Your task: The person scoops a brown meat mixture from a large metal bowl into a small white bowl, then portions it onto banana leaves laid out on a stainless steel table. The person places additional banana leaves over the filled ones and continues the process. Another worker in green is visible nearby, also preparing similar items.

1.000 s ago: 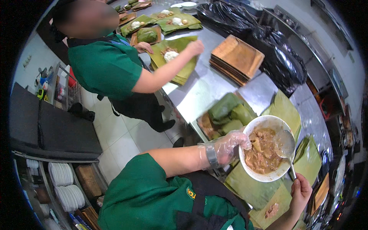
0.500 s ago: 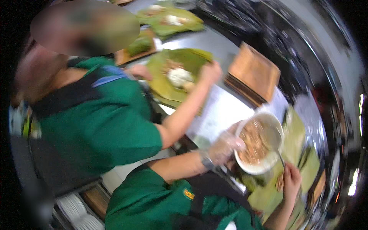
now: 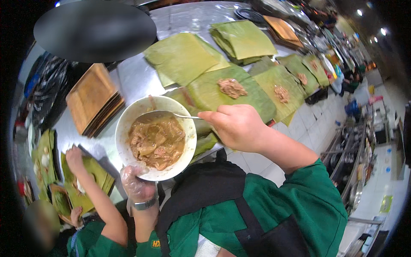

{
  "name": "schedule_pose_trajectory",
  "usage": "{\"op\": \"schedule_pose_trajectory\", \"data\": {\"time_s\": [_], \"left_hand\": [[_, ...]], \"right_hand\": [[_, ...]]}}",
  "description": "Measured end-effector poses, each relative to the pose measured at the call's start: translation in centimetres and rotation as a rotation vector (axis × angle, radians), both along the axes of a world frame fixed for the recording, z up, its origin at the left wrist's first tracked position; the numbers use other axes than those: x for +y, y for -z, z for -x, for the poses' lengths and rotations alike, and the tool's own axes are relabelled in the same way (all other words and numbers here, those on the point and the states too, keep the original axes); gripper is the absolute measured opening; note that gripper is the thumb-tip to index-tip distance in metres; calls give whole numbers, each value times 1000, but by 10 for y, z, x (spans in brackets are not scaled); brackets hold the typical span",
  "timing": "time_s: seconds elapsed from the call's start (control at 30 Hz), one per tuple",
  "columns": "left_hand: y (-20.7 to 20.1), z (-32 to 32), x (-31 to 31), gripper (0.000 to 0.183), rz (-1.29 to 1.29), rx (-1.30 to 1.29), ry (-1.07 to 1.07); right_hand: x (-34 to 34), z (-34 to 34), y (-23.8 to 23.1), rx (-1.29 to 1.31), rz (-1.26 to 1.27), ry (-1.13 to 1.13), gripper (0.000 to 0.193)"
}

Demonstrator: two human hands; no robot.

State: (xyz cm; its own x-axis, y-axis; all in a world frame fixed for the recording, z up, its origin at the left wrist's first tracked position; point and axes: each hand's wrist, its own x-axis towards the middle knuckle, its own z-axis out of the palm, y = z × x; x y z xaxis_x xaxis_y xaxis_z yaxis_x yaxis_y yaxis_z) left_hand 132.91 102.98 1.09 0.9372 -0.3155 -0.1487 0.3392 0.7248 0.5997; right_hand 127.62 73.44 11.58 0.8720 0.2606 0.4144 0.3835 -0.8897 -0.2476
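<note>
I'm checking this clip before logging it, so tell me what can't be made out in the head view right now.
- Spoon: its bowl is sunk in the stew; how full it is, unseen.
- Right hand: its fingers curl under, hiding the grip on the handle.
- Left hand: mostly under the bowl, so its hold is unclear.
- Leaves at the far end: too small to tell their filling.
- Co-worker's hand: what it presses is hidden.
</note>
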Motion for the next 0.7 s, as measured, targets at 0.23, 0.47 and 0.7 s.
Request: {"op": "schedule_pose_trajectory", "data": {"time_s": [0.23,0.47,0.7], "left_hand": [[-12,12,-150,51,-88,135,9],[11,17,-272,62,41,110,65],[27,0,-322,48,-164,61,-30]], "right_hand": [[-142,37,4,-25,0,66,30],[-256,41,3,-48,41,97,32],[-297,8,18,156,203,101,25]]}}
